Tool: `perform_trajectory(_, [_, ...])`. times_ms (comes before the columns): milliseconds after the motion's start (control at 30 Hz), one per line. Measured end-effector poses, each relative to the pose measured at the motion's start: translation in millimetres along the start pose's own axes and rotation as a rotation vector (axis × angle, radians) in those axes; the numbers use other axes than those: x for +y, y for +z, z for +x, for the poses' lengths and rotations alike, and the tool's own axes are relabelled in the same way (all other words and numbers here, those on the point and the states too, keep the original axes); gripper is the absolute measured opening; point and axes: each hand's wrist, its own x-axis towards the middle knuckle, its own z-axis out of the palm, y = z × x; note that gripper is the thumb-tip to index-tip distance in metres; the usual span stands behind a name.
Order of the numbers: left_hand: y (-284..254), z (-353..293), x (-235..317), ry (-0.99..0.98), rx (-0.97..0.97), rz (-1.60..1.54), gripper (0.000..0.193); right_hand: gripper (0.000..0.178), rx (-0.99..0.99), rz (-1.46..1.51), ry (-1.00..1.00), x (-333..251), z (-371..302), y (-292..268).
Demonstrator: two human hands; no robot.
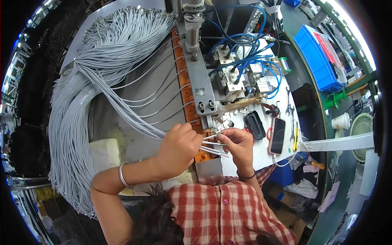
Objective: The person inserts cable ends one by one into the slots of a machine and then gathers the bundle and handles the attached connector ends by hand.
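Observation:
My left hand [181, 146] is closed around a few grey cables [152, 130], whose stripped ends stick out past its fingers to the right. Small green and white wires show at those ends. With thumb and forefinger together, my right hand [240, 146] pinches the thin wire end of one cable. Both hands are above the lower end of an orange slotted rail [188, 98]. Higher up, several single cables run into the rail's slots. A large bundle of grey cables [71, 118] lies looped on the left and far side of the worktable.
A metal press [200, 77] with blue air tubes [245, 61] stands beyond the rail. To the right lie a black tray [255, 125], a phone [277, 136], wrenches [292, 110] and a yellow-handled tool [295, 140]. A blue bin [316, 61] and a fan [361, 136] are farther right.

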Motion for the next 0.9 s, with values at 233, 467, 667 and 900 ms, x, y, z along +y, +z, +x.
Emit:
perform_trajectory(233, [3.5, 0.6, -0.4, -0.006, -0.004, 0.017, 0.015, 0.005, -0.035, 0.119, 0.01, -0.8, 1.1, -3.0])
perform_trajectory(467, [-0.2, 1.7, 1.0, -0.025, -0.001, -0.028, 0.016, 0.005, -0.374, 0.36, 0.234, -9.0, 3.5, -11.1])
perform_trajectory(667, [1.1, 0.2, 2.9, 0.0, -0.098, -0.085, 0.013, 0.008, -0.165, 0.144, 0.028, 0.6, 4.2, -11.0])
perform_trajectory(900, [2.8, -2.2, 0.3, 0.055, -0.08, -0.059, 0.011, 0.012, -0.088, -0.18, -0.1, -0.8, 2.4, -7.6])
